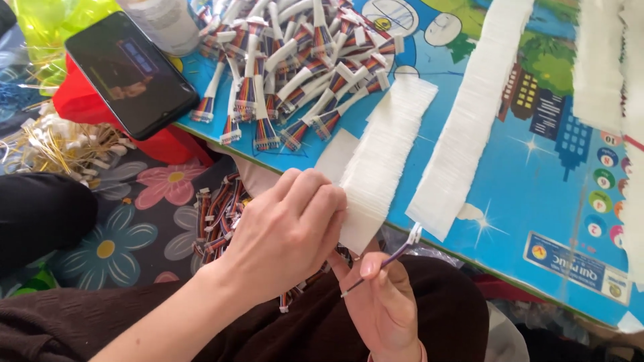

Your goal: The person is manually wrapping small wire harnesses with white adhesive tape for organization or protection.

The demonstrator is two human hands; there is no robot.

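Note:
My left hand (285, 231) reaches up to the near end of a long row of small white paper slips (379, 157) lying on the blue picture table (530, 174), its fingertips touching the slips. My right hand (382, 302) is below it, over my lap, and pinches a short rainbow ribbon cable (389, 258) with a white connector at its upper end. A heap of finished cables with white sleeves (295, 67) lies on the table's far left part.
A black phone (131, 74) rests on a red thing at the left. More rows of white slips (469, 114) cross the table. Loose ribbon cables (218, 214) lie in my lap. Yellow-wired pieces (57, 141) are heaped on the flowered floor mat.

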